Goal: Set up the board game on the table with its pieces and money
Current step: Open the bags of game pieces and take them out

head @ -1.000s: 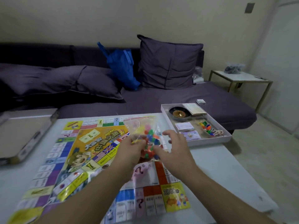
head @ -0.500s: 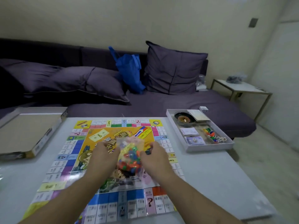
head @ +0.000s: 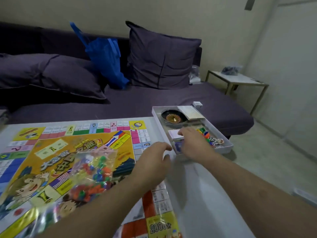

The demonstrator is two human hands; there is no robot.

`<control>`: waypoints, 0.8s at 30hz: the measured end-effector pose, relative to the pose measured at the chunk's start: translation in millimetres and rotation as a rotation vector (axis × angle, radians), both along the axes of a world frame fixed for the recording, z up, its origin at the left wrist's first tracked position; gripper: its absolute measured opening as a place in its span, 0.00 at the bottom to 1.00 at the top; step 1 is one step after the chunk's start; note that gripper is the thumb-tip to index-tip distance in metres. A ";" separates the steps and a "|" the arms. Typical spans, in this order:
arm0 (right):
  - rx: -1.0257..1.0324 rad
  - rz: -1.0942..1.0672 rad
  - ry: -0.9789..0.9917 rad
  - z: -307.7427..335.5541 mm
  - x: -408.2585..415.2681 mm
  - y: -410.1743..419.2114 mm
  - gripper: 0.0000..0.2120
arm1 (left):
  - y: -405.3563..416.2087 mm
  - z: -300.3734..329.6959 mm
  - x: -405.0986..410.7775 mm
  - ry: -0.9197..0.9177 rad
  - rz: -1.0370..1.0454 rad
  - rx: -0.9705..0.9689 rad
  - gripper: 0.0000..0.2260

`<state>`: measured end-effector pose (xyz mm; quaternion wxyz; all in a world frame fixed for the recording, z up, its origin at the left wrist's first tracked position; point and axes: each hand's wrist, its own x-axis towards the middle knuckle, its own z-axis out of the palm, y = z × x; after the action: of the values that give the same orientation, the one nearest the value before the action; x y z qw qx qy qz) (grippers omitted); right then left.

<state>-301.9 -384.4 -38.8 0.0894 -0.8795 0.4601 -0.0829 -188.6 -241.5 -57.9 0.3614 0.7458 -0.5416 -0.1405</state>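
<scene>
The colourful game board [head: 56, 152] lies flat on the white table [head: 197, 186]. A clear plastic bag of small coloured pieces [head: 93, 174] rests on the board's middle, with no hand on it. My left hand [head: 152, 162] hovers above the board's right edge, fingers loosely bent, holding nothing. My right hand [head: 193, 145] reaches into the white box tray [head: 226, 145], fingers spread over the stacks of cards and play money [head: 173, 133]. Whether it grips anything is hidden. A black roulette wheel [head: 173, 117] and loose coloured tokens [head: 204, 133] sit in the tray.
A dark purple sofa [head: 154, 100] with cushions and a blue bag [head: 106, 55] runs behind the table. A small side table [head: 240, 79] stands at the right wall. A small white cube [head: 197, 105] sits behind the tray.
Both hands have let go of the bag of pieces, which now lies on the board. Both hands moved right; the right one has reached into the tray.
</scene>
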 end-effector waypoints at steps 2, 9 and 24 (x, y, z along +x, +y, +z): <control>0.025 0.065 0.118 -7.4 -5.5 -22.4 0.14 | -25.2 -9.6 -11.1 -0.085 -0.041 0.027 0.11; -0.012 0.215 0.248 -12.7 -8.1 -48.1 0.10 | -45.8 -36.4 -19.2 -0.245 -0.036 -0.050 0.07; 0.112 0.239 0.098 3.3 -19.0 -46.4 0.11 | -34.1 -23.0 -22.0 -0.070 -0.036 -0.058 0.10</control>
<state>-320.9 -430.8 -35.6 0.1248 -0.9246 0.3599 -0.0027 -210.5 -275.6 -81.0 0.3613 0.7295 -0.5712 -0.1051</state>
